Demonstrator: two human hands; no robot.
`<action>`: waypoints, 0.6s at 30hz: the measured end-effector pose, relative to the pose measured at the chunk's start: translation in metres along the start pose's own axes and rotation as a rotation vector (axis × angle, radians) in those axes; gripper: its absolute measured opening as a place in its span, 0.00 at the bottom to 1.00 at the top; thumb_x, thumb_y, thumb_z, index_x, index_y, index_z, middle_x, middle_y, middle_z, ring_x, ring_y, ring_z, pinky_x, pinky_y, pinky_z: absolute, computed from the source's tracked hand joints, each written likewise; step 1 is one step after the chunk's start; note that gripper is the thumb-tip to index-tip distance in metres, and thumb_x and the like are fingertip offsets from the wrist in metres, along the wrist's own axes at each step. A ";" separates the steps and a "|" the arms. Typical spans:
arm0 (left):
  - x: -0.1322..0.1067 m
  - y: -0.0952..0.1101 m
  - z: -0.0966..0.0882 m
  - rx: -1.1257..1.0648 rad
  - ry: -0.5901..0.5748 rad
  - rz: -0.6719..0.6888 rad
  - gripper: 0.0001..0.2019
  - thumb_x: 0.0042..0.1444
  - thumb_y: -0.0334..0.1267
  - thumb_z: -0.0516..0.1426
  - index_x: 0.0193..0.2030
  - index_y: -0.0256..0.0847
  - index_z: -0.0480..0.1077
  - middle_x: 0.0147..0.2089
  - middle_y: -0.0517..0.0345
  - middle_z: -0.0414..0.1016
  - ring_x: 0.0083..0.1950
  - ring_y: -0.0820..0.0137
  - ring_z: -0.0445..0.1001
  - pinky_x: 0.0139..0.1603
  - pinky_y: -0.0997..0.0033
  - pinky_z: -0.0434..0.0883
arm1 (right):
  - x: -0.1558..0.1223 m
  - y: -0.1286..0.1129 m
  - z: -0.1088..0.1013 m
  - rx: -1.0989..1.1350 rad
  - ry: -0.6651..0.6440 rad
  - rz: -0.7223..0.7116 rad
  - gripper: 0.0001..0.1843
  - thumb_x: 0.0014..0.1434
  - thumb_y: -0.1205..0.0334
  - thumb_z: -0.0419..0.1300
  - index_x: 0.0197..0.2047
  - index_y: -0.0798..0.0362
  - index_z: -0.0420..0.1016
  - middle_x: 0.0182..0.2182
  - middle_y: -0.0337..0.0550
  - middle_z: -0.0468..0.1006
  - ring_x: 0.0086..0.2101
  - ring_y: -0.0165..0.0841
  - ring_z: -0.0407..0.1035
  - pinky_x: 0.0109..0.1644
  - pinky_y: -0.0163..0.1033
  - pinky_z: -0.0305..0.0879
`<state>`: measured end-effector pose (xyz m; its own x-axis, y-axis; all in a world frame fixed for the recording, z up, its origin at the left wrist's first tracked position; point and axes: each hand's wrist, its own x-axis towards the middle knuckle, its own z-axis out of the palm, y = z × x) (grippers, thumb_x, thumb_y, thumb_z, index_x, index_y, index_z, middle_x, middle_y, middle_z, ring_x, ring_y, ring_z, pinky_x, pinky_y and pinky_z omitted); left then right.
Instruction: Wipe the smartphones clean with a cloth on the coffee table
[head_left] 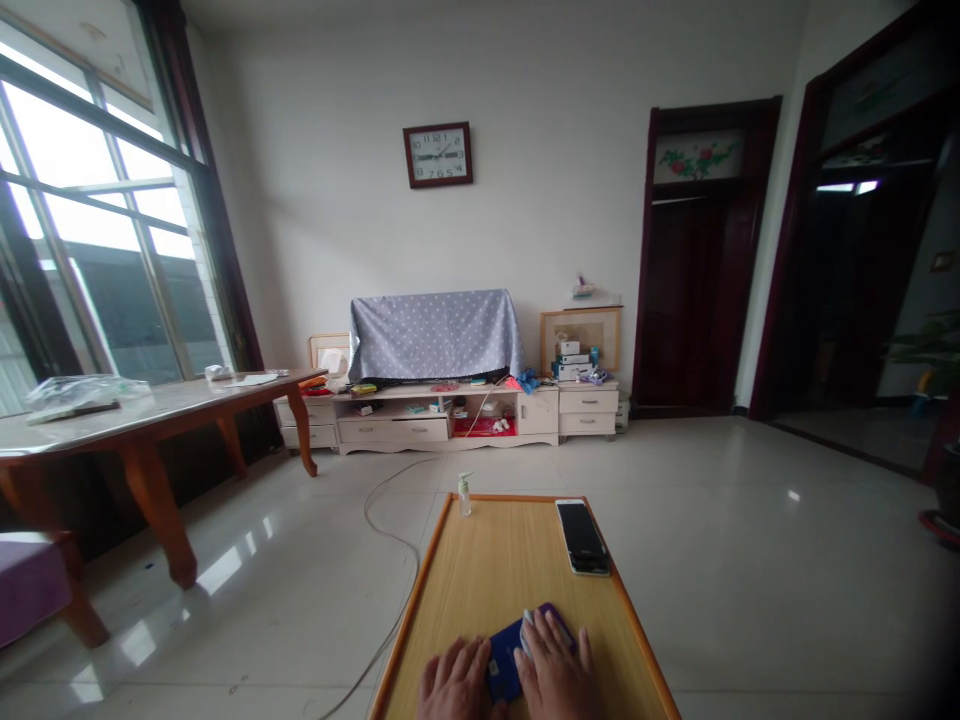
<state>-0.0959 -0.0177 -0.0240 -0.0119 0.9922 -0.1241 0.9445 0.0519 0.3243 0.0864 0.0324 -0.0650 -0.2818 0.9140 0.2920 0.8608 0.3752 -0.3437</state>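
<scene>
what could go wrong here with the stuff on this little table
1. The phone lies close to the right rim of the table. A sweep of the right hand could knock it onto the hard floor.
2. The small bottle stands at the far edge and could tip off if the table is jolted.
3. The cable runs along the floor beside the table and might catch a foot.

Left hand (456,682) and right hand (556,672) are cut off at the wrists by the bottom edge. The blue object (501,660) is partly covered by both; its kind cannot be told. The low table (487,560) is cropped below. Whatever is under the dotted cloth (435,335) is hidden. Shelf clutter (480,410) is too small to identify.
</scene>
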 end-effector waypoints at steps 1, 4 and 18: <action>0.000 -0.001 0.000 -0.001 0.008 -0.008 0.34 0.53 0.56 0.52 0.69 0.58 0.57 0.72 0.68 0.56 0.74 0.58 0.49 0.73 0.50 0.45 | -0.003 -0.003 0.010 -0.012 0.025 -0.015 0.26 0.67 0.40 0.46 0.63 0.37 0.69 0.62 0.42 0.67 0.61 0.51 0.61 0.66 0.69 0.48; 0.001 -0.003 0.002 -0.015 0.018 -0.008 0.31 0.56 0.54 0.51 0.68 0.59 0.58 0.71 0.69 0.58 0.74 0.60 0.51 0.73 0.52 0.47 | -0.015 -0.013 0.040 -0.032 0.172 -0.084 0.22 0.66 0.45 0.51 0.59 0.36 0.73 0.59 0.39 0.71 0.58 0.50 0.66 0.67 0.66 0.48; 0.004 -0.015 0.012 0.001 0.070 0.087 0.35 0.55 0.64 0.51 0.69 0.59 0.55 0.72 0.67 0.57 0.73 0.55 0.52 0.72 0.50 0.50 | -0.018 0.000 0.033 -0.106 0.183 -0.054 0.23 0.67 0.46 0.49 0.59 0.39 0.74 0.59 0.42 0.71 0.59 0.50 0.65 0.65 0.63 0.55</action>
<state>-0.1062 -0.0161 -0.0404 0.0477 0.9984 -0.0296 0.9433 -0.0353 0.3300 0.0769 0.0211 -0.0996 -0.2555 0.8461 0.4678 0.8892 0.3956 -0.2300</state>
